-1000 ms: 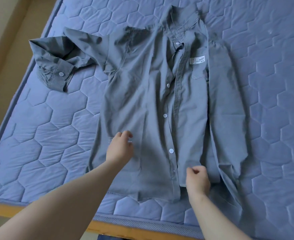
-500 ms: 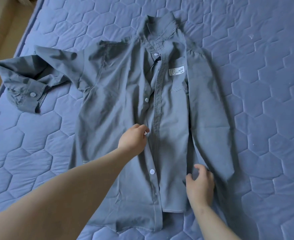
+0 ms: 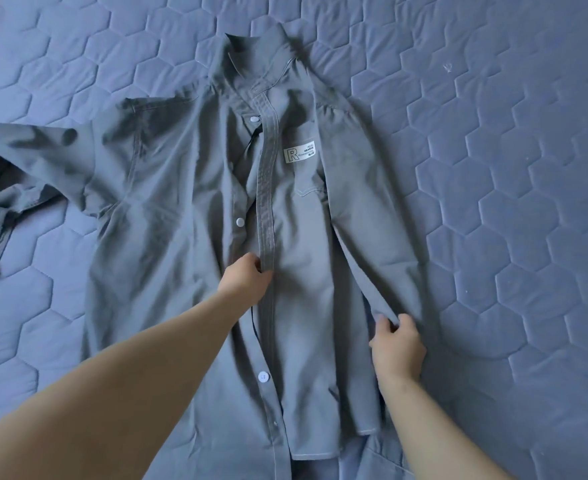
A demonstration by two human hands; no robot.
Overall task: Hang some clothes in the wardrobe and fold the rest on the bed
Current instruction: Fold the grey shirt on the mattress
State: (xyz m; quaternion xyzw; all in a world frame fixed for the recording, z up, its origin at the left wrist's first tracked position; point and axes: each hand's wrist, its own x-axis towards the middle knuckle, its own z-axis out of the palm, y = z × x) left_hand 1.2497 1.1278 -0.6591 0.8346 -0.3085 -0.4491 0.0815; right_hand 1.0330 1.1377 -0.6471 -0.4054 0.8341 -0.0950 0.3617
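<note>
At frame centre, the left hand (image 3: 247, 278) has shifted onto the shirt's (image 3: 167, 202) placket (image 3: 268, 188), gripping it, while the right hand (image 3: 398, 344) now pinches the sleeve (image 3: 372, 237) edge, likely squaring it for folding.

Home bedroom: quilted blue mattress (image 3: 493, 202) with hexagon stitching, grey shirt (image 3: 167, 209) spread flat on it.

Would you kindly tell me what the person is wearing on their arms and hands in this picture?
Nothing shows on either. The left hand and right hand are bare, with no gloves or rings visible. The left forearm and right forearm are uncovered to the frame's edge: no sleeve or watch.
</note>
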